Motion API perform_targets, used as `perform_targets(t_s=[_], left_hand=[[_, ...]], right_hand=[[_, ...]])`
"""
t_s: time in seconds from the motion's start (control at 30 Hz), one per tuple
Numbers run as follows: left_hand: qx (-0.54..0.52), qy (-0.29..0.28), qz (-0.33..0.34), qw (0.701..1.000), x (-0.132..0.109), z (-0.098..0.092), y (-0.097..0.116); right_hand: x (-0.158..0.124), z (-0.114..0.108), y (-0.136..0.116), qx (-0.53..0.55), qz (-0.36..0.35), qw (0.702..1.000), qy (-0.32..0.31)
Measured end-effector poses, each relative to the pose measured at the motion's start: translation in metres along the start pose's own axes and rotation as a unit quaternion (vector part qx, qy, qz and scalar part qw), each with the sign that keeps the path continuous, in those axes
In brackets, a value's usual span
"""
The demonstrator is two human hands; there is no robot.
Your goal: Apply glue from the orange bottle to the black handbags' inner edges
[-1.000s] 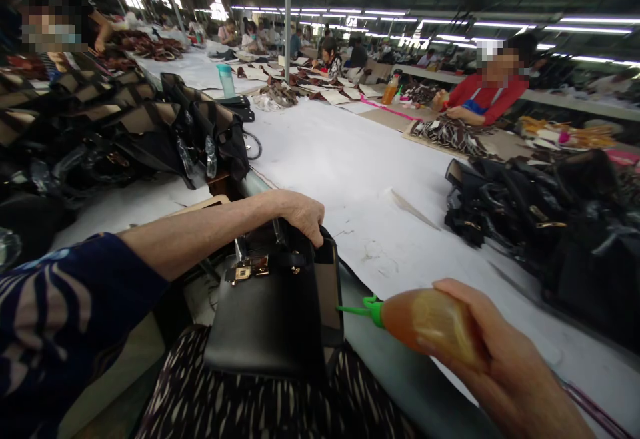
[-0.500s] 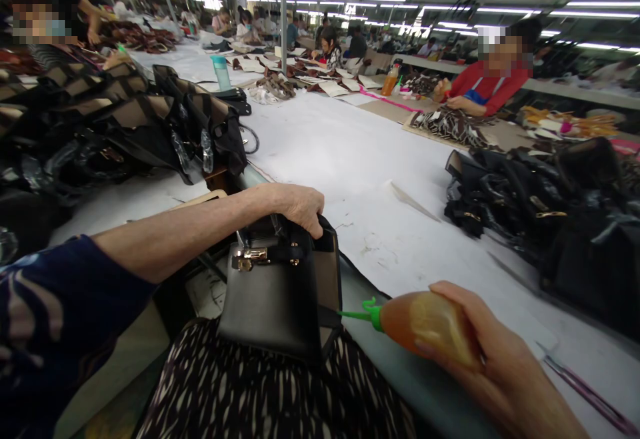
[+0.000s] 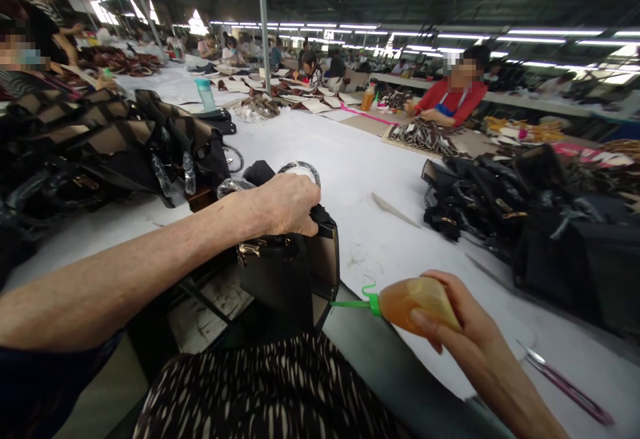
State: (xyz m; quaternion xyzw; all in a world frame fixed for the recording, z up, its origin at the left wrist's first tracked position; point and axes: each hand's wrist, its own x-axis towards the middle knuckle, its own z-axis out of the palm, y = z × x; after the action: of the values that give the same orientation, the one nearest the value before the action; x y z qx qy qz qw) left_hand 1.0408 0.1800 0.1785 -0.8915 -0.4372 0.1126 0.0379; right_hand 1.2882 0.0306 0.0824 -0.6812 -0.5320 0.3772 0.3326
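Note:
My left hand (image 3: 293, 204) is closed on the top of a black handbag (image 3: 277, 289), which is upright at the table's edge above my lap. Gold hardware shows on its front, and its handles are wrapped in clear film. In my right hand (image 3: 463, 322) lies a squeeze bottle (image 3: 417, 302) of amber liquid with a green nozzle. The nozzle tip points left, at the bag's beige-lined side panel; whether it touches, I cannot tell. The fingers of my left hand are partly hidden behind the bag's top edge.
Black bags are heaped at left (image 3: 100, 139) and right (image 3: 560, 219). A purple-handled pointed tool (image 3: 567, 385) lies on the white-covered table (image 3: 320, 142). A teal cup (image 3: 205, 95) stands farther back. Across the table sits a co-worker in red (image 3: 450, 99), beside piled strips.
The handbag has moved up and away from my lap, and its film-wrapped handles now show behind my left hand. The bottle stays beside the side panel. My view has shifted slightly right.

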Motion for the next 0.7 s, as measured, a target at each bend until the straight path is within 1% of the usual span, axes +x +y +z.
perform_targets(t_s=[0.07, 0.13, 0.27, 0.37, 0.43, 0.53, 0.63, 0.7], left_hand=[[0.029, 0.024, -0.011, 0.999, 0.003, -0.007, 0.003], [0.054, 0.061, -0.017, 0.997, 0.008, -0.01, 0.006], [0.076, 0.156, -0.013, 0.985, 0.027, -0.005, 0.018], [0.074, 0.197, -0.028, 0.977, 0.043, 0.003, 0.029], [0.069, 0.202, -0.047, 0.976, 0.053, 0.008, 0.038], [0.064, 0.194, -0.07, 0.976, 0.061, 0.015, 0.053], [0.065, 0.177, -0.08, 0.979, 0.062, 0.019, 0.067], [0.067, 0.166, -0.077, 0.981, 0.062, 0.019, 0.074]], right_hand=[[0.009, 0.0, 0.006, 0.087, -0.001, 0.996, 0.003], [0.021, 0.001, 0.015, 0.161, 0.002, 0.987, 0.014], [0.046, 0.002, 0.033, 0.276, 0.033, 0.96, 0.033], [0.062, 0.001, 0.038, 0.306, 0.038, 0.95, 0.04], [0.07, 0.0, 0.039, 0.305, 0.032, 0.951, 0.048], [0.079, -0.002, 0.044, 0.29, 0.029, 0.954, 0.067], [0.087, -0.002, 0.051, 0.271, 0.032, 0.959, 0.075], [0.09, 0.0, 0.056, 0.258, 0.031, 0.963, 0.074]])
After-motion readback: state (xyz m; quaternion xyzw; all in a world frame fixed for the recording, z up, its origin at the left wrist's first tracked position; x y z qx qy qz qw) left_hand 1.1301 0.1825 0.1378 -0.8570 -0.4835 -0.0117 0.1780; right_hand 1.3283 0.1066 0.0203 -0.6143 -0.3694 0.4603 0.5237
